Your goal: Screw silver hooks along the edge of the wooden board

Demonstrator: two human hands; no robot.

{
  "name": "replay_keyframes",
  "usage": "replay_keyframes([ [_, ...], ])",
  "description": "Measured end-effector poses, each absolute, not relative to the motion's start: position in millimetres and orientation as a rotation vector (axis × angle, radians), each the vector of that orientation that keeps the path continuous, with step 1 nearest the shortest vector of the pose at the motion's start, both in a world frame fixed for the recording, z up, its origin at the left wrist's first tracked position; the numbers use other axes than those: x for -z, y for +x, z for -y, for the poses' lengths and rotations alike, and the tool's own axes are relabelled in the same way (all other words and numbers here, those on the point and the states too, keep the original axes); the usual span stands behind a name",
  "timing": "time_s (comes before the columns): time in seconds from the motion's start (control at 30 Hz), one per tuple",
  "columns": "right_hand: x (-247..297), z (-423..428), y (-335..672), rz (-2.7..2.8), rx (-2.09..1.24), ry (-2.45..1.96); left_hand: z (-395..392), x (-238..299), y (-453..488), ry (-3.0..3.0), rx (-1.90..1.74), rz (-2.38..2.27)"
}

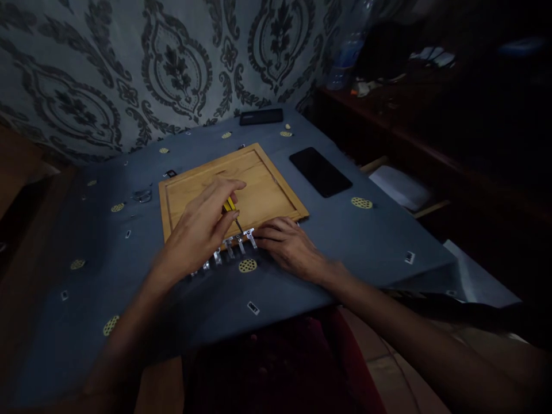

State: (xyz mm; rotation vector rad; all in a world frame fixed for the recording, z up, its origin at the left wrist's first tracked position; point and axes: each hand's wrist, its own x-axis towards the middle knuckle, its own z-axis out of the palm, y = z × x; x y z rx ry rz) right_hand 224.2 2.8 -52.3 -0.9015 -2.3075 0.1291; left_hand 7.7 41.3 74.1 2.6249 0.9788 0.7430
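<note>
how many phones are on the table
2. One phone lies just right of the wooden board; the second phone lies at the far edge, near the wall.

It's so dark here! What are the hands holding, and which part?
The left hand grips a screwdriver by its yellow handle. The right hand lies flat beside small metal pieces, holding nothing visible.

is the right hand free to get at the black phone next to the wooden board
Probably yes. The right hand lies flat and open on the cloth, and the black phone lies just beyond it with nothing standing between them.
</note>
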Motion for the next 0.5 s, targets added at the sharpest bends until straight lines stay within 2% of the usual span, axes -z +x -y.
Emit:
replay_keyframes([
  [0.5,54.6,-2.5,224.1,2.321,-0.11,-0.93,-38.5,-67.3,14.3,2.614,-0.707,-0.961],
])
